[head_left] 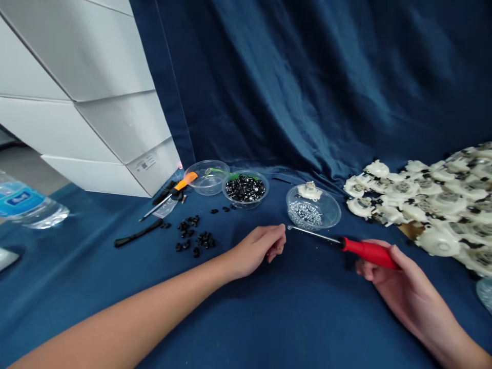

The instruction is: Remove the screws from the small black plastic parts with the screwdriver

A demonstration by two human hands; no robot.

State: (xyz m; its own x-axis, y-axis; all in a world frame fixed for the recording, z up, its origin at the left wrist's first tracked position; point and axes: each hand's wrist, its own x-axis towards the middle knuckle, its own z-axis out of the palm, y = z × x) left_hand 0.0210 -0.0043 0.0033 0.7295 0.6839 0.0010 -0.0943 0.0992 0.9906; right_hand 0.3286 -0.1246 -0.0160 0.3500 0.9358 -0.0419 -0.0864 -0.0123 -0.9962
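My right hand (395, 277) is closed round the red handle of a screwdriver (371, 252), whose shaft points left. A small shiny bit, perhaps a screw, shows at the shaft's tip. Just left of that tip is my left hand (265, 246), its fingers curled and pressed together; whatever they hold, if anything, is hidden. Beyond the shaft stands a clear bowl (332, 212) of small silver screws (305, 212), with a cream plastic part (309, 191) at its back rim. Small black parts (205, 239) lie in loose clusters left of my left hand.
Behind my left hand is a clear bowl of black pieces (246, 188), beside another clear bowl (207, 179). An orange-handled screwdriver (186, 181) lies farther left. Many cream plastic housings (438, 205) are heaped at right. White boxes (115, 128) and a water bottle (28, 202) stand at left.
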